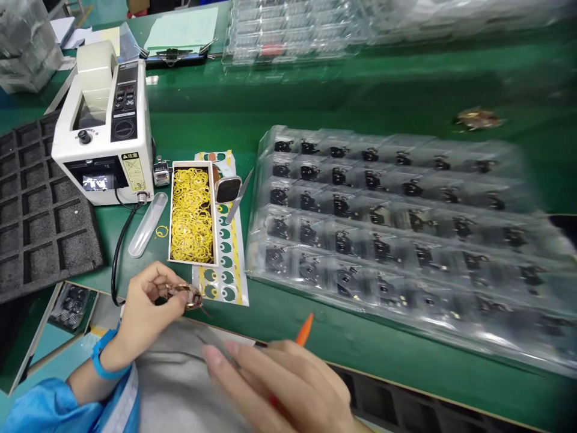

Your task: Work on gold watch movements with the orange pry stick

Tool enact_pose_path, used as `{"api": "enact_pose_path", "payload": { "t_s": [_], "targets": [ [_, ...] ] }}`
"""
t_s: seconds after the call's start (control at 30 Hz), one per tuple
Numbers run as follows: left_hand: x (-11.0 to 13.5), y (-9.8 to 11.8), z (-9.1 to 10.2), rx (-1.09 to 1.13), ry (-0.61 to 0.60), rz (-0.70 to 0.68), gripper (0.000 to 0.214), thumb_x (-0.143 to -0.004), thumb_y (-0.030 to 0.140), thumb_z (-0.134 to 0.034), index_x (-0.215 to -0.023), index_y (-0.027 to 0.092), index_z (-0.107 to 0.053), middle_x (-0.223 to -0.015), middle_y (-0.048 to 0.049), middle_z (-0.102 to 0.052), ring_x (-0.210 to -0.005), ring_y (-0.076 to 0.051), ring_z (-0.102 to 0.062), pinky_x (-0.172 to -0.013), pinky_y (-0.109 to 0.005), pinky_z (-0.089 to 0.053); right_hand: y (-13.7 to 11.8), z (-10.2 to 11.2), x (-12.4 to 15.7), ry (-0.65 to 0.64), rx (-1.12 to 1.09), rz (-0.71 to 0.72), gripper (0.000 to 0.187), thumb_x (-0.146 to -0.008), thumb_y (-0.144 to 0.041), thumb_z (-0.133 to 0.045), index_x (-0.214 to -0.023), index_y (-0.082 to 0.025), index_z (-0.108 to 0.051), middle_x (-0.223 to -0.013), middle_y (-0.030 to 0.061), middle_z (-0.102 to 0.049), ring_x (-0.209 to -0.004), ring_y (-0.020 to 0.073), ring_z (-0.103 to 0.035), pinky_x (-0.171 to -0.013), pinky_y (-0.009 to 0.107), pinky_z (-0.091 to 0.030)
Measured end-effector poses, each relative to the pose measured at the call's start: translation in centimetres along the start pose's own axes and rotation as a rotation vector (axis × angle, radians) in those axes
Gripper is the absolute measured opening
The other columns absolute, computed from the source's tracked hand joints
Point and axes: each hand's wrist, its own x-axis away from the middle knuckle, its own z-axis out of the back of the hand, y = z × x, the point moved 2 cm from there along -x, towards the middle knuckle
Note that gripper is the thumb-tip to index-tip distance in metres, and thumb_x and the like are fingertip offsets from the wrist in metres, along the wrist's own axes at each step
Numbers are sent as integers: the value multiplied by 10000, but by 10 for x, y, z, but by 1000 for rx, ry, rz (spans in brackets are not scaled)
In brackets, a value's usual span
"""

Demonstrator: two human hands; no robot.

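My left hand [146,307] is closed in a pinch on a small coppery flex part [188,294], held just off the near edge of the green table. My right hand [274,382] is low in the middle, blurred by motion, fingers curled around an orange-tipped tool [305,329] and what looks like thin tweezers. Just beyond my left hand stands a white box of yellow rings [192,213], beside a strip of green-dot stickers [225,264].
A white tape dispenser [106,123] stands at the back left, with a black foam tray [36,210] left of it. A large clear blister tray of small black parts [396,228] fills the right. More clear trays [293,30] and a clipboard [180,36] lie at the back.
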Motion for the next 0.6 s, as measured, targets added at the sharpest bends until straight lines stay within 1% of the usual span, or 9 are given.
{"api": "enact_pose_path", "payload": {
  "t_s": [0.03,0.07,0.13,0.2,0.27,0.33,0.43,0.5,0.6],
  "targets": [
    [1,-1,-1,68,-20,64,246,-708,231,-780,-695,183,-539,-642,4,-687,-530,-108,-617,-499,-186,-480,-1,0,2,28,36,27,329,-834,-74,-704,-1034,-332,-740,-812,-23,-752,-560,136,-583,-473,283,-455],
    [2,-1,-3,125,-37,108,300,-703,266,-807,-703,187,-517,-626,13,-681,-502,-101,-608,-476,-178,-479,0,0,1,56,82,66,313,-820,-65,-718,-1012,-310,-752,-819,-13,-760,-553,136,-581,-469,288,-453],
    [5,0,-6,196,-63,147,355,-710,349,-836,-747,188,-521,-593,32,-666,-465,-91,-591,-457,-174,-496,5,-4,-5,60,159,105,246,-825,-65,-719,-993,-242,-745,-878,31,-780,-573,138,-602,-485,287,-469],
    [8,0,-8,228,-85,135,371,-735,428,-827,-822,182,-564,-591,31,-669,-474,-97,-604,-474,-185,-533,12,-10,-14,25,185,90,166,-865,-80,-680,-985,-189,-712,-926,81,-788,-610,146,-629,-518,282,-494],
    [12,-1,-9,222,-98,96,363,-784,463,-787,-913,175,-606,-622,11,-699,-507,-111,-637,-502,-193,-563,17,-15,-22,16,157,73,116,-899,-88,-635,-976,-164,-676,-907,106,-790,-625,159,-642,-532,285,-504],
    [16,-2,-9,174,-90,44,312,-842,426,-739,-986,169,-634,-661,-8,-731,-532,-116,-664,-541,-196,-584,20,-19,-24,20,96,63,103,-905,-72,-618,-968,-145,-653,-857,115,-788,-629,170,-655,-537,287,-510],
    [20,-4,-8,52,-60,-36,193,-905,302,-668,-1046,170,-666,-685,-10,-753,-582,-127,-707,-610,-197,-604,21,-22,-22,41,37,65,119,-888,-40,-630,-977,-119,-644,-817,126,-784,-648,185,-685,-552,286,-524],
    [22,-4,-8,-25,-49,-79,166,-915,231,-634,-1064,175,-681,-702,-8,-765,-627,-135,-732,-640,-192,-607,22,-22,-20,56,41,89,117,-890,-37,-627,-979,-111,-644,-814,136,-785,-649,189,-693,-553,284,-527],
    [22,-3,-8,-89,-46,-109,176,-895,164,-614,-1052,169,-693,-740,-15,-788,-642,-137,-745,-646,-184,-609,24,-20,-19,27,73,161,84,-922,-61,-587,-962,-105,-647,-815,144,-787,-647,188,-694,-556,282,-532]
  ]
}}
